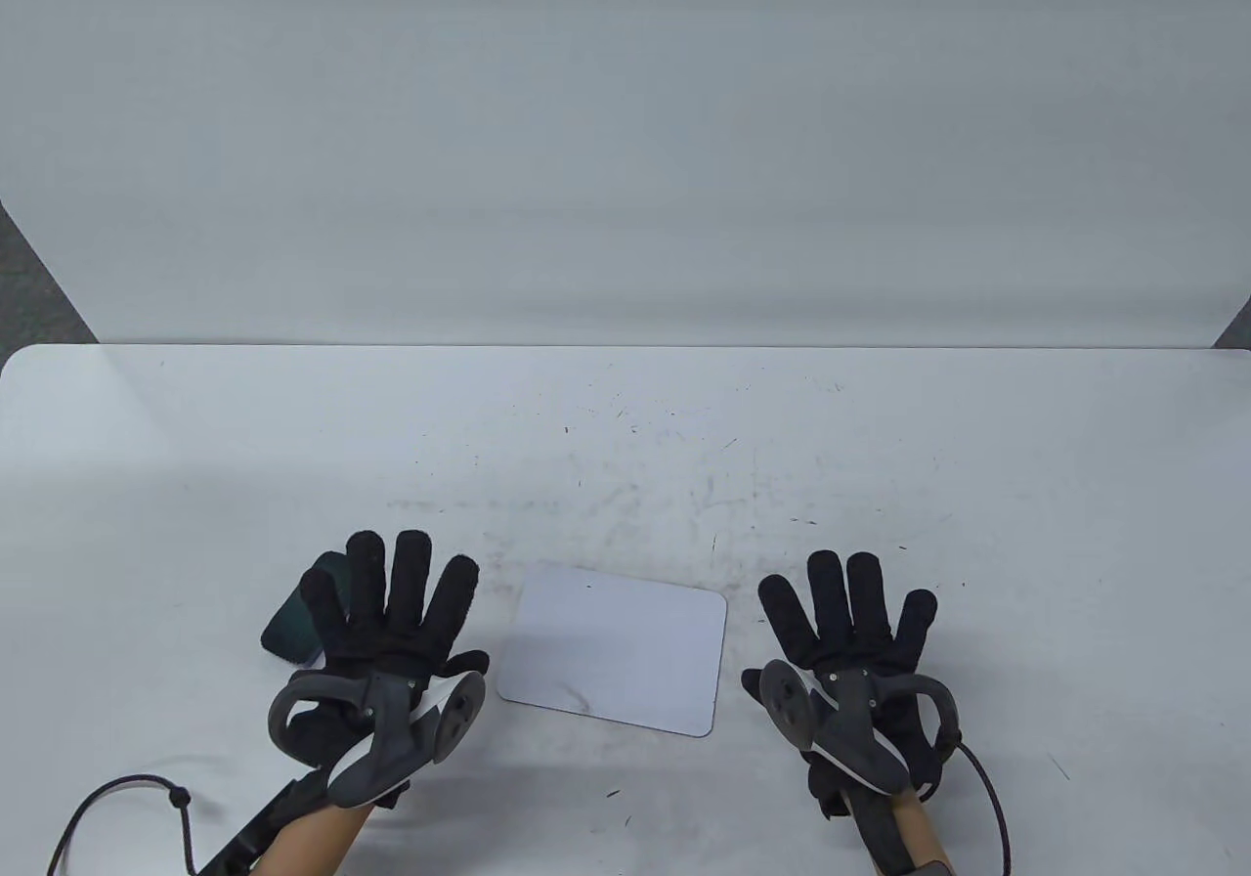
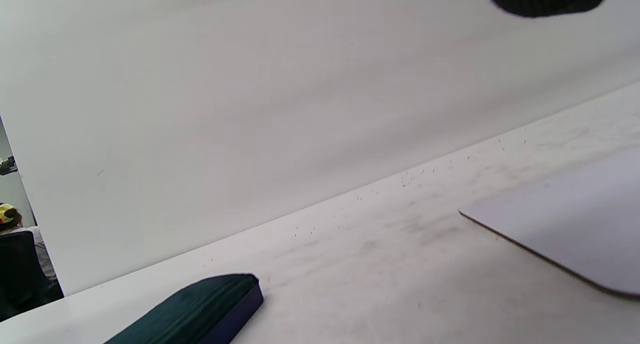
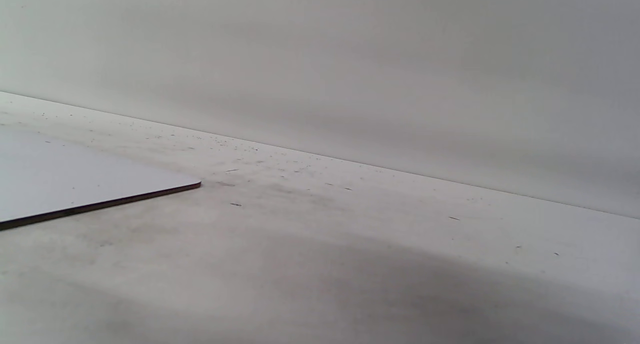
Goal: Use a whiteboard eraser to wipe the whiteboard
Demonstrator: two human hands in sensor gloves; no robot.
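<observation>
A small white whiteboard lies flat on the table between my hands; it also shows in the left wrist view and in the right wrist view. A dark green eraser lies to the board's left, partly hidden under my left hand; it shows in the left wrist view too. My left hand is spread flat, fingers apart, above the eraser, holding nothing. My right hand is spread flat to the right of the board, holding nothing.
The white table carries grey smudges and small dark specks beyond the board. A white backdrop wall stands behind the table's far edge. A black cable loops at the front left.
</observation>
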